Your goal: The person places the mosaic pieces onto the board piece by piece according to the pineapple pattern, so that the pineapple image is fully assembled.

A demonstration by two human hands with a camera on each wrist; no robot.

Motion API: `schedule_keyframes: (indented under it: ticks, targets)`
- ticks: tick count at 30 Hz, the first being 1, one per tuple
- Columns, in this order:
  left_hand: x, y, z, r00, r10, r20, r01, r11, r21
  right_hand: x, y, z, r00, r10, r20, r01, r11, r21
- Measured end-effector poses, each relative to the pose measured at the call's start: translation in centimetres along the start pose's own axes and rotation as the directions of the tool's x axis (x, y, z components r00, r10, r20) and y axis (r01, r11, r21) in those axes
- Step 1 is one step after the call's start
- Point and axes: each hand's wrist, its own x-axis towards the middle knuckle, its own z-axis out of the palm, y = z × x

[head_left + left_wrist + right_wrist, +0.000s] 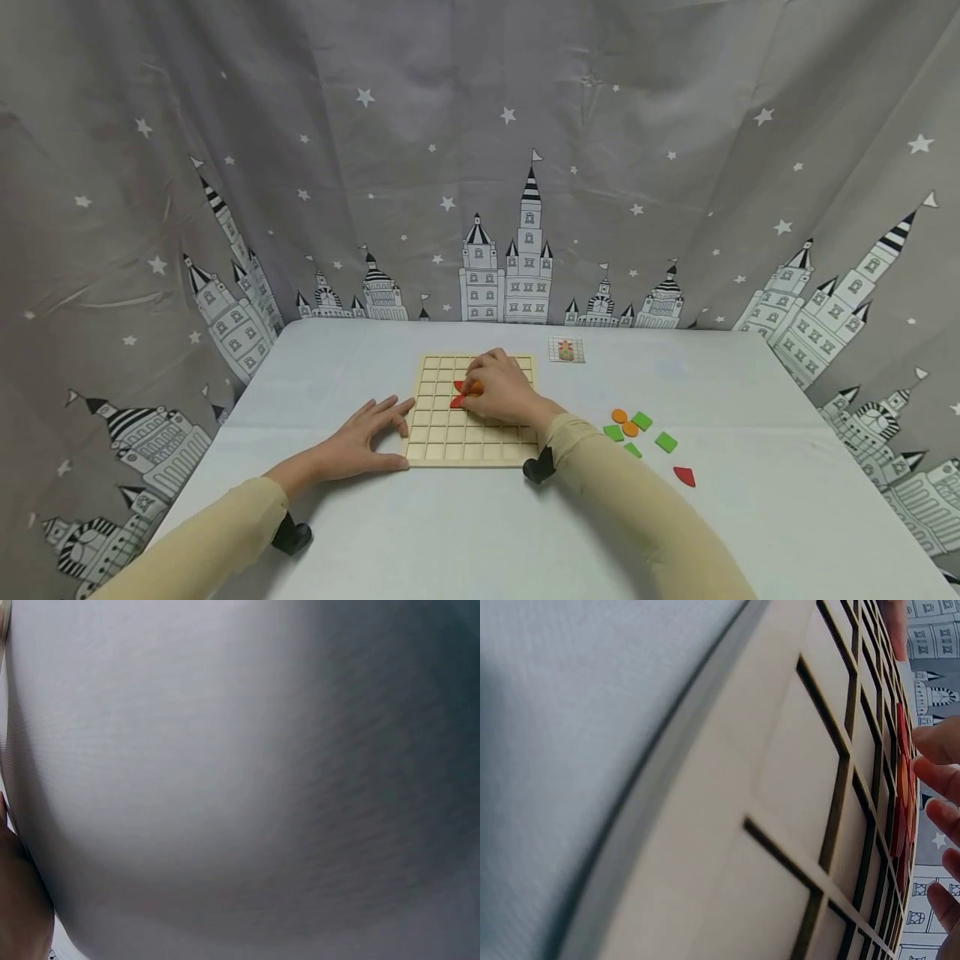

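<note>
1. On my head view, the pale wooden board with a recessed square grid (440,452) lies flat on the white-covered table (420,533).
2. I see the left hand (360,440) spread wide, thumb and fingers along the board's left edge, gripping nothing.
3. I have the right hand (504,390) over the board, fingers loosely bent, thumb and forefinger close together at the flat red pieces (457,402) and an orange piece (477,387) on the grid; I cannot tell whether it pinches one.
4. Right of the board I find two flat orange discs (619,415), flat green pieces (666,442) and one red quarter-circle piece (685,476).
5. A small white gridded picture card (566,349) lies beyond them, near the board's far right corner.
</note>
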Motion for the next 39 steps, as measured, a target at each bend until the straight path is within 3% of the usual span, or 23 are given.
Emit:
schedule_keyframes:
  ticks: [13,23,30,39]
  targets:
    - [0.1,0.0,0.0,1.0,0.008,-0.001,-0.008,1.0,-0.005,0.2,0.4,-0.1,0.997,-0.062,0.054,0.063,0.998,-0.017]
    - [0.3,-0.1,-0.1,1.0,0.013,-0.001,-0.013,1.0,-0.001,0.1,0.5,-0.3,0.996,-0.053,0.07,0.053,0.999,0.003]
    - [0.2,0.0,0.0,1.0,-0.015,-0.002,0.015,1.0,-0.005,-0.8,0.7,-1.0,0.999,-0.04,0.032,0.037,0.997,0.074]
    - [0.0,0.1,0.1,1.0,0.0,-0.008,0.0,1.0,0.014,-3.3,2.1,-2.6,1.0,-0.018,-0.013,0.019,0.993,0.117]
